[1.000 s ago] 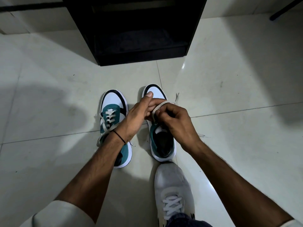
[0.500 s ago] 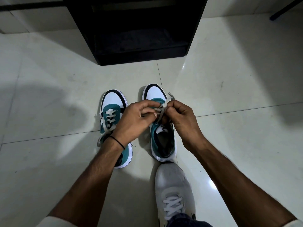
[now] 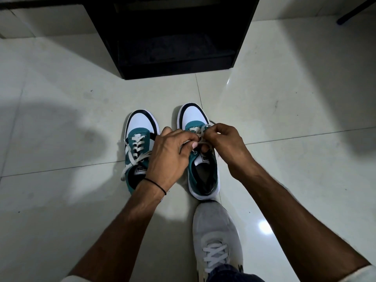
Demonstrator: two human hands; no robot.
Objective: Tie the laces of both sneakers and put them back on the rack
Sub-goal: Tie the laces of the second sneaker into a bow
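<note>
Teal sneaker [image 3: 205, 174] at centre: our left grip [image 3: 168, 151] and right grip [image 3: 225, 143] pinch its laces [image 3: 200, 132] mid-knot; neighbour sneaker [image 3: 140, 127] knot unclear, racking pending.

A black open-fronted rack [image 3: 173, 64] stands on a floor [image 3: 295, 94] of large, glossy, pale tiles, with a thin grout line [image 3: 198, 88] running from its front edge toward the camera. Left of the rack a pale wall [image 3: 46, 19] meets the floor and a broad soft shadow [image 3: 40, 123] lies on the tiles; to its right a dark slanted bar [image 3: 354, 11] crosses the far corner.
</note>
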